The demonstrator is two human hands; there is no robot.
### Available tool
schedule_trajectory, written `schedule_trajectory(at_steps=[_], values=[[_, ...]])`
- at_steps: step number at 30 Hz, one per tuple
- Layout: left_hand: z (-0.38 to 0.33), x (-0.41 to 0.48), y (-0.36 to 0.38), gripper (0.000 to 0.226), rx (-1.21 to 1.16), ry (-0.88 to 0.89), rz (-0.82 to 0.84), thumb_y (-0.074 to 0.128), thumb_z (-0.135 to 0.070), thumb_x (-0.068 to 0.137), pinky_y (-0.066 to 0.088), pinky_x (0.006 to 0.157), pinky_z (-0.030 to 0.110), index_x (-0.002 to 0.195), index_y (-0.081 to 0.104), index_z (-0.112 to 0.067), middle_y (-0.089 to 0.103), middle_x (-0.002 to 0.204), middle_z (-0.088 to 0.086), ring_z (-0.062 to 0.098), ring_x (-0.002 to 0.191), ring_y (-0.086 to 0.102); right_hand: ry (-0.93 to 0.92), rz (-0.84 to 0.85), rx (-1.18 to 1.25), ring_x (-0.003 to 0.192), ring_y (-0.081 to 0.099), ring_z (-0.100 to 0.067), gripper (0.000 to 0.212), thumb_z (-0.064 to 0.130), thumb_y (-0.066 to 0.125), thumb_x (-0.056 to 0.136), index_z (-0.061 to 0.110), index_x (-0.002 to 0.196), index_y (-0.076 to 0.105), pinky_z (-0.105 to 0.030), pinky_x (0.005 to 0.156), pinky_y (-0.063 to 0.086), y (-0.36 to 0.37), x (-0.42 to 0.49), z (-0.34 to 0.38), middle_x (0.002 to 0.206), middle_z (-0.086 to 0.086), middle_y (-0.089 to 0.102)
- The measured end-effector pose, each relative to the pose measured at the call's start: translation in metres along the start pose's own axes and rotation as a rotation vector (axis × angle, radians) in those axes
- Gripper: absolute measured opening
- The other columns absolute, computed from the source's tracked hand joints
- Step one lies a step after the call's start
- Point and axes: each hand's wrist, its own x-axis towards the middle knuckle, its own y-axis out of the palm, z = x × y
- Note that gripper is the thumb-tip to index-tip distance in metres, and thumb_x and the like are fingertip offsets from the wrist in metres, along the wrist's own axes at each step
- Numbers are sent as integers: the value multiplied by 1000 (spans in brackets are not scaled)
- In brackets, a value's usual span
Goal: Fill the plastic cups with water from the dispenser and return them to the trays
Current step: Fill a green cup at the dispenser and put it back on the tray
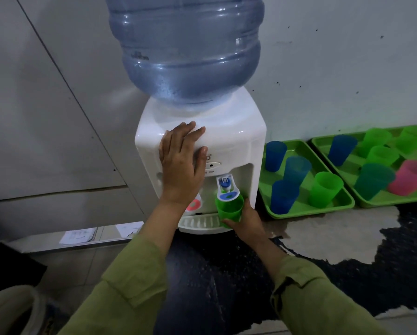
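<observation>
Here, a white water dispenser (238,136) stands against a wall, with a large blue bottle (185,44) upturned on top. The person's left grip (182,163) lies flat on the dispenser's front, fingers straight, holding nothing. The right grip (247,222) is curled round a green cup (229,210), held just under the blue tap (226,187), above the drip grille (197,222). To the right, a near tray (299,214) and a far tray (396,202), both green, hold upright blue, green and pink cups.
</observation>
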Motion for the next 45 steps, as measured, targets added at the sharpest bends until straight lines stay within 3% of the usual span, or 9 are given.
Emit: schedule_trajectory(at_steps=[6,10,13,16,18,23,30,34,45], values=[[-6,-30,-2,25,-2,72,-71,65,-15,81,31,101,29,104,65,-5,58,117,14,29,112,53,-10,-7,19,111,59,-31,74,24,81,69,5,128,41,-39,90,49,-1,-1,0,122,-16,61],[-9,-56,4,24,-48,-6,63,65,-20,81,38,85,21,100,60,-5,59,98,9,20,90,55,-18,-10,12,111,58,-32,77,25,82,69,5,130,39,-40,90,49,-1,-1,0,123,-16,60],[-11,-70,7,21,-84,-283,260,59,-40,86,40,57,17,94,53,-22,58,79,-9,3,65,52,0,-5,16,110,59,-31,76,25,82,68,7,129,40,-39,89,50,-1,0,0,121,-15,61],[-7,-74,17,28,-66,-528,434,48,-51,90,35,52,21,75,52,-28,56,64,-11,2,58,51,-40,-7,-6,112,58,-32,77,24,81,70,4,131,39,-38,89,48,-1,-1,-2,123,-17,60],[-5,-71,23,31,-236,-708,535,48,-44,92,41,56,25,75,57,-20,63,66,-1,12,54,55,-65,-3,-12,114,57,-33,78,24,80,71,2,132,37,-39,91,47,-1,-1,-2,124,-18,59],[-9,-63,32,22,-599,-1037,569,54,-20,93,30,36,9,74,57,-10,60,64,4,-2,34,45,-67,-7,-1,113,58,-31,79,23,81,70,2,132,37,-40,91,48,0,0,-3,123,-17,59],[0,-63,44,25,-445,-955,680,59,-19,91,38,48,15,67,58,-10,58,55,1,3,42,48,-75,-34,32,109,60,-30,74,25,82,69,4,128,42,-39,88,50,4,1,-8,120,-15,62],[7,-71,60,22,-240,-865,747,60,-26,89,46,69,30,75,60,-9,69,82,16,25,70,59,-47,-32,57,109,60,-29,72,25,81,69,6,127,42,-40,88,50,6,2,-9,121,-14,61],[10,-70,87,25,228,-650,766,45,-37,96,31,69,27,98,60,-16,67,106,7,25,99,60,-31,-30,71,109,59,-30,69,25,80,70,7,125,42,-40,87,49,10,7,-15,121,-14,60]])
